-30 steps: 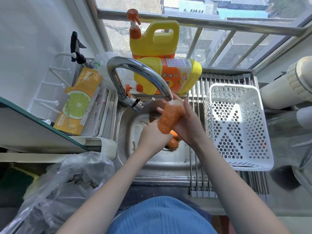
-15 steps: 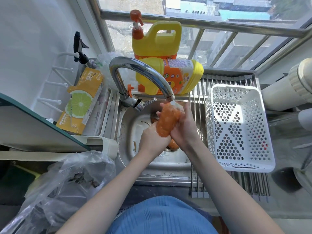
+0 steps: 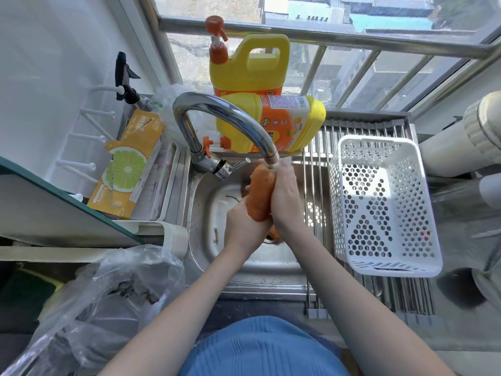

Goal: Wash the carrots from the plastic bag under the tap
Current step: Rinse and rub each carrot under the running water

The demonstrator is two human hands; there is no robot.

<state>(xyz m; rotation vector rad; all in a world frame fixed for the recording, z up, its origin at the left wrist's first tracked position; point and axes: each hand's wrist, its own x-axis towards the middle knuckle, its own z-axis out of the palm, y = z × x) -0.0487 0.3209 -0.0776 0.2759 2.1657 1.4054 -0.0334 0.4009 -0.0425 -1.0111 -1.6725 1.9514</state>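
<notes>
The carrot [image 3: 260,191] stands directly below the tap [image 3: 230,123] spout, clamped between the left hand [image 3: 244,226] and right hand [image 3: 284,202], fingers closed around it. Expect it stiff, wet and slippery; grip the thick middle.

Carrot [image 3: 260,192]: held near upright over sink [image 3: 206,213], top end touching tap [image 3: 217,115] spout. Left hand [image 3: 244,226] wrapped round lower end; right hand [image 3: 284,196] flat along right side. 2nd carrot [image 3: 274,232] partly hidden under hands, near drain. White perforated basket [image 3: 379,202] on roll-up rack [image 3: 314,164], right edge of sink. 2 yellow detergent jugs [image 3: 271,123] at back edge, 1 upright, 1 lying. Clear plastic bag [image 3: 108,302] on counter, front-left corner.
</notes>
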